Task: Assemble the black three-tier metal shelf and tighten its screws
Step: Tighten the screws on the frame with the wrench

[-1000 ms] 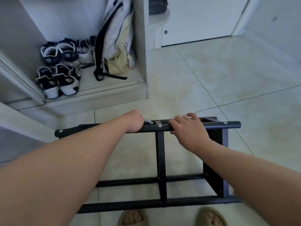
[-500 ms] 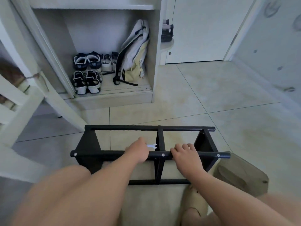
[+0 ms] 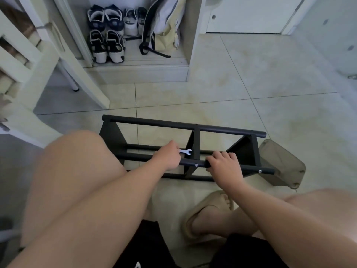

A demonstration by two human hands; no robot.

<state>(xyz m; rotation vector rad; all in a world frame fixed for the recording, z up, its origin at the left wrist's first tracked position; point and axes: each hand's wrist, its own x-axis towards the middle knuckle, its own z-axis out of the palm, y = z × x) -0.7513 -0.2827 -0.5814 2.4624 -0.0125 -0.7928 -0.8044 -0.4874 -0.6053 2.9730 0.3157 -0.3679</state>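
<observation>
The black shelf [image 3: 173, 124] stands on the tiled floor [image 3: 251, 78], near the person's knees, its long bars running left to right. The left grip [image 3: 168, 157] is closed round the handle of a small silver wrench [image 3: 187, 151], whose open jaw points right toward the middle upright, just above the near top bar. The right grip [image 3: 222, 167] is curled over that same bar, just right of a screw [image 3: 196, 165] at the middle joint. The two grips sit close together, one on each side of the upright. Far left, an open cupboard [image 3: 139, 72] holds shoes [image 3: 104, 43] and a backpack [image 3: 164, 26].
</observation>
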